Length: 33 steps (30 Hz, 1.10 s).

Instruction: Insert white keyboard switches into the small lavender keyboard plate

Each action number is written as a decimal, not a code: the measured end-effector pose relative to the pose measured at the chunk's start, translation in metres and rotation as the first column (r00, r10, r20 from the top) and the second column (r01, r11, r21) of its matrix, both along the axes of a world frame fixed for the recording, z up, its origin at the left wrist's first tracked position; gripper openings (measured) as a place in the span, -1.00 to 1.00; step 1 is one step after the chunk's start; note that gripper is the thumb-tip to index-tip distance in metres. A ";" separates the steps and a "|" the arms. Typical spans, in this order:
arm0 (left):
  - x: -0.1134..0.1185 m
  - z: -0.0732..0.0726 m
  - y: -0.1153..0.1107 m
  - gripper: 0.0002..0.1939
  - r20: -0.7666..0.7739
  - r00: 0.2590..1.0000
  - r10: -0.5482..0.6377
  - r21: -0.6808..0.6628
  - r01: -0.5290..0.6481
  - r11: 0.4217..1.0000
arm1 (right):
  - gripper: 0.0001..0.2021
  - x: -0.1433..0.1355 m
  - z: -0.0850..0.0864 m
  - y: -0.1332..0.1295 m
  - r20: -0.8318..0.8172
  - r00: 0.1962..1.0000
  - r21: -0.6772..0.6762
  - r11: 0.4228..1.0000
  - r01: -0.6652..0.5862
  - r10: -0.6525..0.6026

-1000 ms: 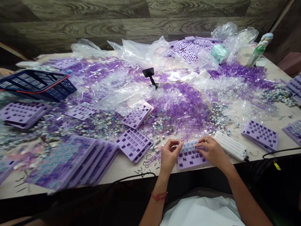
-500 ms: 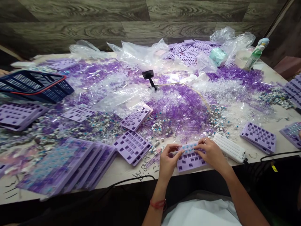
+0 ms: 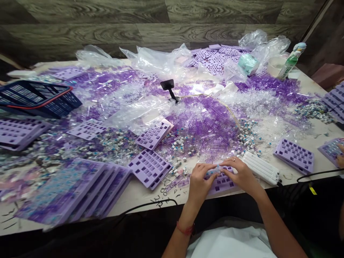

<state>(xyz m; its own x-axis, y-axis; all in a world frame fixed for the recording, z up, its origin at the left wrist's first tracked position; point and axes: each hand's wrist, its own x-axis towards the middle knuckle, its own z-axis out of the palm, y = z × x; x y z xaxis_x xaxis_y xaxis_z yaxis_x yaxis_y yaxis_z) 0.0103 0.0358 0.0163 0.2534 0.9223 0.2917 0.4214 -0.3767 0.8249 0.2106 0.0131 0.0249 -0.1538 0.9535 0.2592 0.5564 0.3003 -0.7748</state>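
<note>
While both hands meet over the purple frame [image 3: 224, 186], their thumbs and forefingers close in around a small blue switch [image 3: 217, 167]. The left hand [image 3: 201, 177] and right hand [image 3: 240, 176] have curved fingers, but whether either one truly pinches the switch is too small to tell. The frame lies at the near edge of the table [image 3: 268, 152], partly hidden under the fingers; the rows nearer the body show uncovered openings.

Done well, this step probably calls for squaring the switch to its opening first, then pressing straight down with even force, since a tilted push could bend something underneath. One hand would do best to brace the frame, which sits close enough to the edge to slip. Turning the fingertips aside would uncover the opening for checking. Loose switches [image 3: 182, 144] lie just beyond, and the white bar [image 3: 262, 168] sits beside the right hand, leaving it little elbow room.
</note>
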 end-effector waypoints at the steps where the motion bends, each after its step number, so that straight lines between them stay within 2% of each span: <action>1: 0.004 0.000 0.000 -0.84 -0.018 1.000 0.001 0.012 -0.001 1.000 | -0.81 0.001 0.001 0.000 -0.033 0.999 -0.017 1.000 -0.026 0.026; 7: 0.016 -0.007 0.001 -0.84 -0.095 0.994 0.049 0.071 -0.043 0.997 | -0.75 0.005 -0.005 0.001 -0.092 0.995 -0.021 0.998 -0.052 0.050; 14: 0.008 -0.009 0.000 -0.72 -0.198 0.980 -0.016 0.132 0.043 0.990 | -0.78 0.010 -0.014 0.007 0.054 0.998 0.042 0.999 -0.022 0.020; 18: 0.005 -0.010 -0.001 -0.76 -0.234 0.972 -0.015 0.151 0.052 0.987 | -0.78 0.011 -0.017 0.009 0.099 0.994 0.064 0.997 -0.052 0.046; 22: 0.007 -0.010 -0.001 -0.81 -0.273 0.962 -0.007 0.188 0.060 0.980 | -0.77 0.011 -0.013 0.009 0.144 0.988 0.076 0.995 -0.069 0.057; 26: 0.009 -0.010 -0.002 -0.86 -0.313 0.950 0.003 0.218 0.069 0.973 | -0.80 0.010 -0.007 0.009 0.258 0.965 0.089 0.993 -0.077 0.051; 33: 0.010 -0.008 -0.004 -0.88 -0.324 0.946 -0.003 0.179 0.064 0.982 | -0.80 0.008 0.002 0.009 0.371 0.927 0.101 0.990 -0.101 0.056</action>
<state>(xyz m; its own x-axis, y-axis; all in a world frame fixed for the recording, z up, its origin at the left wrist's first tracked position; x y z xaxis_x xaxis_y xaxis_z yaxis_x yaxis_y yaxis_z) 0.0201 0.0318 0.0079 0.3913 0.8494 0.3541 0.6363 -0.5277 0.5627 0.2185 0.0222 0.0271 -0.3323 0.9012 0.2783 0.7658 0.4300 -0.4781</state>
